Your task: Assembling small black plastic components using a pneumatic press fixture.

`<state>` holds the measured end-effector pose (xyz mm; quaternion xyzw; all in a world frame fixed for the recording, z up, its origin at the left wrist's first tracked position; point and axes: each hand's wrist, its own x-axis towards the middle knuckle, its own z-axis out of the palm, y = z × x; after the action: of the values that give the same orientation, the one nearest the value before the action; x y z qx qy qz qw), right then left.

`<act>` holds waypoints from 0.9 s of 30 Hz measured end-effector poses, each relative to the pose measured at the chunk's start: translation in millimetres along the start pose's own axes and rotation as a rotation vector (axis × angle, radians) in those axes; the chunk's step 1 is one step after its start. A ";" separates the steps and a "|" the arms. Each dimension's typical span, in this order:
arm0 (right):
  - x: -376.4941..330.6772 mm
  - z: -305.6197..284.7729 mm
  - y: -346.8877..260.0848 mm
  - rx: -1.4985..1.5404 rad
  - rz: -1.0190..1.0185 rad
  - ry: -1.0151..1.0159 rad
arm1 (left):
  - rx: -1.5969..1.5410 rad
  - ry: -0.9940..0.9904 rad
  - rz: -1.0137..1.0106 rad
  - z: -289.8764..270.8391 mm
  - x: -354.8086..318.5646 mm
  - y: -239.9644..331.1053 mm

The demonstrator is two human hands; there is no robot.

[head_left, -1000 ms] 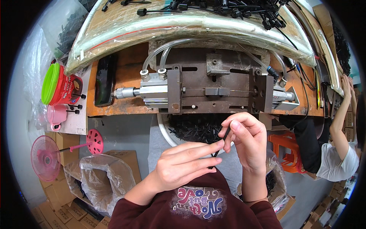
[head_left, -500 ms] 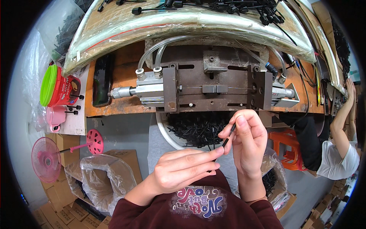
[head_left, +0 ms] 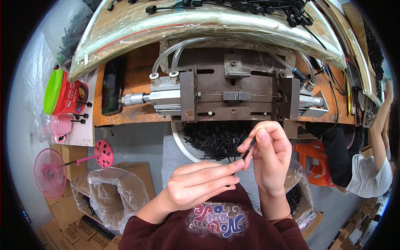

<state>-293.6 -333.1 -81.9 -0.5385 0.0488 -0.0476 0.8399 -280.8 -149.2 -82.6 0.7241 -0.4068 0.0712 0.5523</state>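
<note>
My left hand (head_left: pixel 200 183) is closed with its fingers laid forward, holding a small black tube-like piece (head_left: pixel 246 154) that sticks out past its fingertips. My right hand (head_left: pixel 271 156) pinches a thin black rod (head_left: pixel 252 143) between thumb and forefinger. Tube and rod meet end to end in a slanting line between my hands; whether one sits inside the other I cannot tell. Both hands are in front of my chest, over my lap. Beyond them is a round white basket (head_left: pixel 183 148) filled with small black parts (head_left: pixel 212 139).
A metal fixture (head_left: pixel 233 108) with pneumatic cylinders and clear hoses (head_left: pixel 166 52) sits on the wooden bench. Black parts (head_left: pixel 250 6) lie on the raised shelf. At left are a red bucket (head_left: pixel 75 98) and a pink fan (head_left: pixel 51 173); at right, an orange stool (head_left: pixel 312 160) and another person (head_left: pixel 368 175).
The rod in my right hand and the tube in my left hand have come closer together. The other person's arm at the right has shifted slightly.
</note>
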 end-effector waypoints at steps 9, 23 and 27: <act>-3.9 2.9 -2.2 -0.045 -0.030 -0.008 | -0.031 -0.008 -0.028 -1.9 1.6 1.3; -8.7 1.5 -0.8 -0.036 -0.027 0.003 | -0.001 -0.025 -0.053 0.7 2.7 2.8; -9.0 0.3 0.7 -0.025 -0.028 -0.007 | 0.000 -0.032 -0.059 0.1 2.8 2.4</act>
<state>-302.5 -331.3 -82.1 -0.5496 0.0387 -0.0570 0.8326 -280.6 -150.8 -79.4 0.7367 -0.3941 0.0432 0.5477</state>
